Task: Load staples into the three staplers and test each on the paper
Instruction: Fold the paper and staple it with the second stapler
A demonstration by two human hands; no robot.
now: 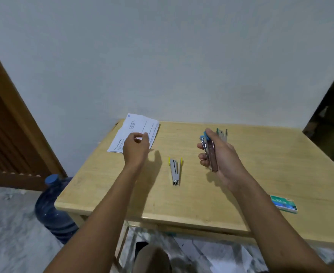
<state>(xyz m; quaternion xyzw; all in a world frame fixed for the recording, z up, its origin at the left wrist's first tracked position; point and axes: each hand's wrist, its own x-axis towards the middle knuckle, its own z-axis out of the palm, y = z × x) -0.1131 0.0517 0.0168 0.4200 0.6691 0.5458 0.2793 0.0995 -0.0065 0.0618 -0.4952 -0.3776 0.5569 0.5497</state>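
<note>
Head view, items listed from the hands outward.

1. Right hand (224, 160): raised above the counter (260, 170), palm facing left, fingers curled round the blue stapler (212, 158), thumb on its blue cap.
2. Blue stapler: held clear of the counter, cap end pointing away, metal body running down across the palm.
3. Left hand (135, 147): over the near edge of the paper (140, 123), fingers loosely curled, thumb close to forefinger. Cannot tell whether it pinches the sheet or only hangs above it.
4. Paper: printed sheet, lying flat at the far left corner of the counter, one corner past the back edge.
5. Yellow stapler (174, 171): on the counter between the two hands, arms spread in a narrow V, hinge end nearest the person.
6. Green stapler (222, 133): on the counter just behind the right hand, partly hidden by it.
7. Staple box (284, 203): green, flat on the counter near the front right, beside the right forearm.
8. Bottle (50, 209): large, blue, capped, on the floor (8, 223) against the counter's left side.
9. Door (8, 125): brown wood, far left.
</note>
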